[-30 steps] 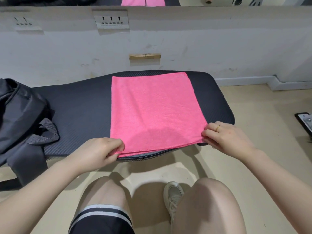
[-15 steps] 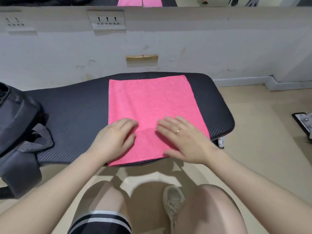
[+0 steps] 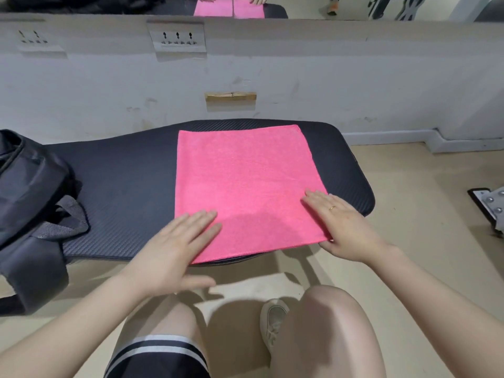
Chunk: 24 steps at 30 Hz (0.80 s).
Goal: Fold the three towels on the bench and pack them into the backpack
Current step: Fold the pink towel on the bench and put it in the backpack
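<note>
A pink towel (image 3: 242, 184) lies flat and folded on the right half of the black padded bench (image 3: 122, 186). My left hand (image 3: 174, 246) rests flat on the towel's near left corner, fingers spread. Flat on the near right corner lies my right hand (image 3: 343, 222), with a ring on one finger. A dark grey backpack (image 3: 27, 203) sits on the bench's left end, its strap hanging over the front edge. Only this one towel shows on the bench.
A white wall with two socket panels (image 3: 177, 38) stands right behind the bench, with a mirror strip above it. A metal plate (image 3: 491, 208) lies on the beige floor at the right. My knees and one shoe (image 3: 272, 320) are below the bench's front edge.
My hands let go of the towel's near corners, pressed flat on its middle, then slid apart to the near left and right corners.
</note>
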### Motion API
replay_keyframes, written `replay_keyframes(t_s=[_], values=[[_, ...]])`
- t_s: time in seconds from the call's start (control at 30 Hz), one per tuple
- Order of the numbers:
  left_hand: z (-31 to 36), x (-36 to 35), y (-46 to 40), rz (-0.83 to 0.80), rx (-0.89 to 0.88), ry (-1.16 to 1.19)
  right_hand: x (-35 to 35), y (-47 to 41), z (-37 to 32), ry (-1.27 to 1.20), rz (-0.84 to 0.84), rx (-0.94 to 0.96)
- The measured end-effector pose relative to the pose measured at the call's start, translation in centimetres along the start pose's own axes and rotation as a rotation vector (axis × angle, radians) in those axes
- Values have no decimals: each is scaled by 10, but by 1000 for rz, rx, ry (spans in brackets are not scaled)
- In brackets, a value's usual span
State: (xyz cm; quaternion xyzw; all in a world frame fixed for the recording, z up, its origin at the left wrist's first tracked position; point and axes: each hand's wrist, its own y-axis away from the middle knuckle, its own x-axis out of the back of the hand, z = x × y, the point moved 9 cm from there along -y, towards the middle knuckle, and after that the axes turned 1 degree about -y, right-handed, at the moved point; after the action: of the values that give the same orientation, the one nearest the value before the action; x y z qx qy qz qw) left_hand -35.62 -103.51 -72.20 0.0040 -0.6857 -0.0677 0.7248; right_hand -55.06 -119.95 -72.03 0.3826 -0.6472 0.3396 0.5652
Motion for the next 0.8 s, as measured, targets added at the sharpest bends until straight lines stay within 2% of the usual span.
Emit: replay_keyframes(t_s=[0.07,0.23,0.37,0.47,0.53,0.67,0.8], values=[[3,-4,8,15,-35,58,5,3,6,-160,4,-43],[-14,6,6,90,-36,221,12,5,13,-356,49,-105],[-22,16,3,88,-39,457,22,7,18,-674,68,-211],[-33,21,-1,89,-12,524,20,7,24,-914,11,-311],[-36,32,-4,153,32,627,24,6,26,-961,9,-317],[-40,50,-1,236,126,993,43,3,24,-1161,22,-282],[-60,62,-1,457,310,1206,55,-11,31,-1262,57,-264]])
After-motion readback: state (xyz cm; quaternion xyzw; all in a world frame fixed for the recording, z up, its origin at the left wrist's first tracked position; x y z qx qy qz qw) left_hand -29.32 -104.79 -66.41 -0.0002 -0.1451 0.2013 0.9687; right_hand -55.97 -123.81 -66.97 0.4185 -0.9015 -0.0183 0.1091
